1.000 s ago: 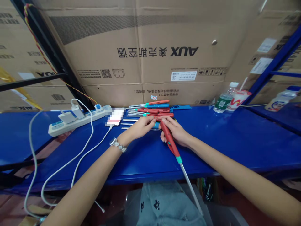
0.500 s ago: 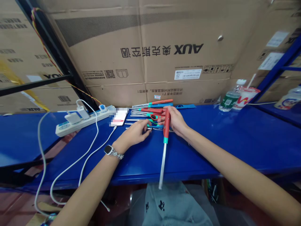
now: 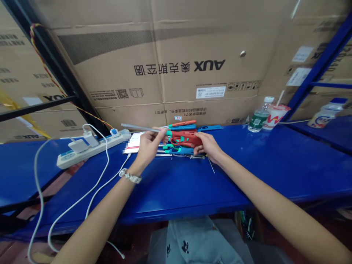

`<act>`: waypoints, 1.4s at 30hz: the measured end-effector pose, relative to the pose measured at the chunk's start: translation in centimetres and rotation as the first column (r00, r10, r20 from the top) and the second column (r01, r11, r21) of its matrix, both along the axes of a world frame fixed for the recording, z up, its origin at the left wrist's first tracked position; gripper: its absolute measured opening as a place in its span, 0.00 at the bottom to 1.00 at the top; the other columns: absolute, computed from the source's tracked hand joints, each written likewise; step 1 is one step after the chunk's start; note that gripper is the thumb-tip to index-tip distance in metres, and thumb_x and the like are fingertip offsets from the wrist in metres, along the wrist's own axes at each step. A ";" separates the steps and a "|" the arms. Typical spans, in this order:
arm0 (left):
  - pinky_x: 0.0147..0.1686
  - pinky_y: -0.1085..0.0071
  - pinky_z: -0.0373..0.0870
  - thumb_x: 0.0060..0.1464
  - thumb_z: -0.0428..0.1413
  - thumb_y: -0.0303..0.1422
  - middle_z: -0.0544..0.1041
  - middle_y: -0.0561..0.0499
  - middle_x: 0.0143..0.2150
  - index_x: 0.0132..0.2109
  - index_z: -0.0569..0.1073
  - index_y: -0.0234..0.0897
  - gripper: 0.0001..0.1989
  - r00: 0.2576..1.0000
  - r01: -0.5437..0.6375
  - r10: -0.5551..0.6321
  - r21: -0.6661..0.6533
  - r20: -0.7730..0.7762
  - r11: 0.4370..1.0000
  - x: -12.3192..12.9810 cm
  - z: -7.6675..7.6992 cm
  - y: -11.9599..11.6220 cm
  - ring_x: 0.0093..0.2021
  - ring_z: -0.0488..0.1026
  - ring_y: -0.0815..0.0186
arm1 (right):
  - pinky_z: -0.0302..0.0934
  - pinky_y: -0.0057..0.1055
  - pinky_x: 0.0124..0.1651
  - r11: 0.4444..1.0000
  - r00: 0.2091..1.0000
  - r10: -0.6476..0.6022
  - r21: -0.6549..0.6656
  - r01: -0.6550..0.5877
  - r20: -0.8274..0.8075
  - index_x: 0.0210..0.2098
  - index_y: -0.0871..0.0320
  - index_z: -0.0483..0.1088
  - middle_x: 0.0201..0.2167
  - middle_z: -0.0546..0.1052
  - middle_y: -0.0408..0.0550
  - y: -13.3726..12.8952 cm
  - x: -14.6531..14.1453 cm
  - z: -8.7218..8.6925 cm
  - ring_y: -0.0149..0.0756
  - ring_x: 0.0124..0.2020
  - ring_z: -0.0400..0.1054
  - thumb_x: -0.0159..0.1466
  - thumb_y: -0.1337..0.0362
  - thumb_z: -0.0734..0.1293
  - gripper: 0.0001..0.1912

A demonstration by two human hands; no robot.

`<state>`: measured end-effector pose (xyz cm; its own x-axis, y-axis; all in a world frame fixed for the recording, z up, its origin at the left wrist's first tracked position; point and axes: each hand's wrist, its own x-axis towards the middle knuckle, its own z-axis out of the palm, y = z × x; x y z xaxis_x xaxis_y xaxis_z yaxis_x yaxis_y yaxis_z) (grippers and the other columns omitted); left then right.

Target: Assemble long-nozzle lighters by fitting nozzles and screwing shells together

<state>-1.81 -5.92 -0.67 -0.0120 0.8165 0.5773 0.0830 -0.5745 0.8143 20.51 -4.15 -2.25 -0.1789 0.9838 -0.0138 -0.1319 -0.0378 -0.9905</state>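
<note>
Since left hand [image 3: 148,145] and right hand [image 3: 208,147] grip red lighter [image 3: 185,138] (tight spot), dipping it could knock blue lighter [image 3: 186,150].

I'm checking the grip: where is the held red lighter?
In the head view, the red lighter is held centrally between the left hand and right hand, near other lighters.
</note>
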 end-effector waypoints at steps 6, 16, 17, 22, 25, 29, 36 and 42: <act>0.26 0.72 0.65 0.54 0.64 0.50 0.72 0.53 0.22 0.27 0.74 0.35 0.22 0.975 0.194 -0.208 -0.161 -0.078 0.968 0.9 -0.1 1.5 0.23 0.67 0.71 | 0.68 0.27 0.20 0.904 0.899 0.408 0.067 -0.422 0.158 0.37 0.57 0.68 0.22 0.79 0.47 -1.7 -1.3 0.6 0.33 0.17 0.72 0.68 0.46 0.66 0.19; 0.28 0.74 0.64 0.57 0.62 0.49 0.67 0.56 0.25 0.32 0.72 0.36 0.20 0.958 0.233 -0.196 -0.171 0.210 0.957 1.4 -2.5 0.4 0.25 0.64 0.72 | 0.63 0.24 0.16 0.854 0.854 0.519 -0.013 -0.520 -0.042 0.37 0.57 0.66 0.20 0.75 0.41 -3.8 -3.5 -0.7 0.29 0.15 0.66 0.69 0.46 0.65 0.20; 0.28 0.73 0.65 0.57 0.62 0.49 0.67 0.56 0.25 0.32 0.72 0.36 0.20 0.957 0.238 -0.198 -0.184 0.211 0.954 1.4 -2.6 0.5 0.25 0.64 0.72 | 0.67 0.26 0.19 0.857 0.855 0.514 -0.011 -0.516 -0.065 0.36 0.58 0.66 0.23 0.76 0.43 -3.8 -3.5 -0.7 0.30 0.18 0.69 0.68 0.47 0.66 0.19; 0.30 0.73 0.66 0.58 0.62 0.47 0.68 0.56 0.25 0.33 0.73 0.37 0.18 0.952 0.261 -0.210 -0.231 0.224 0.937 1.6 -2.7 0.5 0.25 0.65 0.72 | 0.63 0.24 0.18 0.874 0.869 0.474 -0.046 -0.484 -0.140 0.33 0.60 0.68 0.22 0.74 0.43 -3.7 -3.7 -0.6 0.29 0.19 0.67 0.65 0.50 0.70 0.18; 0.29 0.73 0.67 0.56 0.63 0.48 0.68 0.56 0.25 0.32 0.73 0.36 0.19 0.950 0.260 -0.203 -0.240 0.239 0.935 1.7 -2.7 0.4 0.25 0.65 0.72 | 0.53 0.21 0.14 0.871 0.871 0.461 -0.101 -0.481 -0.168 0.34 0.58 0.67 0.19 0.69 0.38 -3.9 -3.9 -0.5 0.27 0.16 0.62 0.64 0.47 0.71 0.20; 0.29 0.74 0.67 0.56 0.63 0.48 0.68 0.56 0.25 0.32 0.73 0.36 0.19 0.945 0.278 -0.223 -0.226 0.240 0.934 1.7 -2.7 0.4 0.25 0.65 0.73 | 0.50 0.19 0.13 0.870 0.875 0.456 -0.126 -0.476 -0.160 0.34 0.56 0.65 0.18 0.68 0.36 -4.1 -3.9 -0.4 0.26 0.15 0.60 0.64 0.45 0.70 0.21; 0.30 0.74 0.68 0.54 0.65 0.49 0.69 0.55 0.26 0.33 0.74 0.35 0.20 0.942 0.294 -0.232 -0.258 0.244 0.920 1.6 -2.6 0.3 0.26 0.65 0.72 | 0.63 0.25 0.18 0.887 0.891 0.434 -0.108 -0.449 -0.137 0.33 0.58 0.67 0.19 0.71 0.40 -4.0 -4.0 -0.5 0.28 0.17 0.66 0.67 0.47 0.68 0.20; 0.30 0.75 0.67 0.56 0.64 0.47 0.68 0.56 0.25 0.32 0.74 0.35 0.19 0.928 0.327 -0.261 -0.242 0.266 0.914 1.7 -2.7 0.2 0.26 0.65 0.74 | 0.64 0.26 0.20 0.880 0.871 0.453 -0.064 -0.471 -0.188 0.31 0.60 0.68 0.18 0.68 0.37 -3.9 -4.1 -0.6 0.27 0.17 0.64 0.61 0.47 0.74 0.22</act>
